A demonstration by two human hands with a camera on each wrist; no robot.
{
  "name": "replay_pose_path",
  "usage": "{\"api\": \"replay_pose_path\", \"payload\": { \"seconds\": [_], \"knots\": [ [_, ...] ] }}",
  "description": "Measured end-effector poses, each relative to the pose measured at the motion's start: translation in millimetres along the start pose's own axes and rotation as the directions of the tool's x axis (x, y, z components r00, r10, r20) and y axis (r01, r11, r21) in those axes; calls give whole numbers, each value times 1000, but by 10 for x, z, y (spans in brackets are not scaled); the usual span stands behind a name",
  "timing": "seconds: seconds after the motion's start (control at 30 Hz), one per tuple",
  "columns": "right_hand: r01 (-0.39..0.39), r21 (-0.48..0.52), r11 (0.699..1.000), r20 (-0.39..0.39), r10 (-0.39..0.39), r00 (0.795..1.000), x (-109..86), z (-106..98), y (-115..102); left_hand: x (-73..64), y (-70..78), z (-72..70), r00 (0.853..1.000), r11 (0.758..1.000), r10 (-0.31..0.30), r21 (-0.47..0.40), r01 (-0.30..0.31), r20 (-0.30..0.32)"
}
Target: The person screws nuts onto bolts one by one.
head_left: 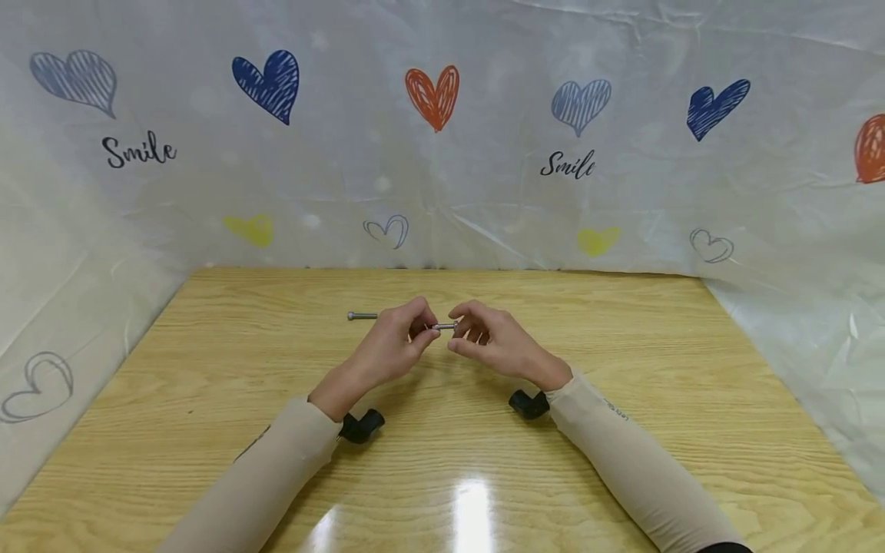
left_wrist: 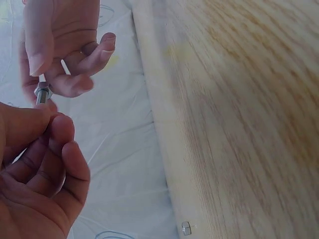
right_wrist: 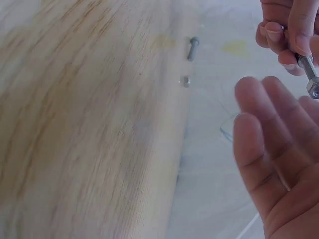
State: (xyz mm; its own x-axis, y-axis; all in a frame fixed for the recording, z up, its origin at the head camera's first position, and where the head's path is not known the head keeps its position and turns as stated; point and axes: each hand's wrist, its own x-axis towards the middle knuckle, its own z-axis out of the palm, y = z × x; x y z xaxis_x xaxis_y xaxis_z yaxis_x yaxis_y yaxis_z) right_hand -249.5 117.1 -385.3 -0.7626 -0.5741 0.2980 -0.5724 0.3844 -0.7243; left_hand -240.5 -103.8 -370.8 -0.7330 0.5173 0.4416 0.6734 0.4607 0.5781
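Note:
Between its thumb and index finger, my left hand (head_left: 387, 346) pinches a metal bolt (right_wrist: 308, 68) by the head end. The bolt lies about level in the head view, its tip towards the right. On that tip sits a hex nut (right_wrist: 313, 88). My right hand (head_left: 501, 338) is held close around the nut end, fingers spread and loosely bent. In the right wrist view its fingers are apart from the nut. A second bolt (head_left: 362, 316) lies on the table left of my left hand. A loose nut (right_wrist: 186, 81) rests near it, hidden in the head view.
The wooden table (head_left: 207, 369) reaches back to a white sheet (head_left: 484, 192) printed with hearts and words. A black device (head_left: 362, 426) is by the left wrist, and another black device (head_left: 528, 404) by the right wrist.

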Motion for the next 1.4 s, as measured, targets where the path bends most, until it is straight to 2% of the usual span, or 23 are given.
{"api": "replay_pose_path", "payload": {
  "seconds": [0.17, 0.37, 0.6, 0.73, 0.93, 1.2, 1.4],
  "knots": [
    [51, 21, 998, -36, -51, 998, 7, 3, -14, -3, 5, 3, 1000, 1000, -4, -15, 4, -9],
    [90, 43, 995, -44, -88, 995, 23, 8, -10, 3, 17, -8, 1000, 1000, -2, -23, 2, 3],
    [56, 13, 998, -35, -55, 998, 8, 2, -63, -8, 27, -6, 999, 998, -24, -66, 26, 29],
    [21, 14, 1000, -32, -20, 999, 10, 5, -71, -6, 27, -7, 999, 998, -25, -57, 26, 29],
    [23, 24, 999, -22, -22, 999, 23, 14, -16, -7, 36, -15, 999, 1000, -19, -23, 20, 28],
    [9, -24, 1000, 7, -9, 1000, 15, 3, -25, -14, 48, -14, 999, 997, -41, -62, 43, 34],
    [12, -22, 1000, -4, -12, 1000, 7, 13, -34, -8, 33, 3, 1000, 998, -18, -56, 19, 17]
  ]
}}
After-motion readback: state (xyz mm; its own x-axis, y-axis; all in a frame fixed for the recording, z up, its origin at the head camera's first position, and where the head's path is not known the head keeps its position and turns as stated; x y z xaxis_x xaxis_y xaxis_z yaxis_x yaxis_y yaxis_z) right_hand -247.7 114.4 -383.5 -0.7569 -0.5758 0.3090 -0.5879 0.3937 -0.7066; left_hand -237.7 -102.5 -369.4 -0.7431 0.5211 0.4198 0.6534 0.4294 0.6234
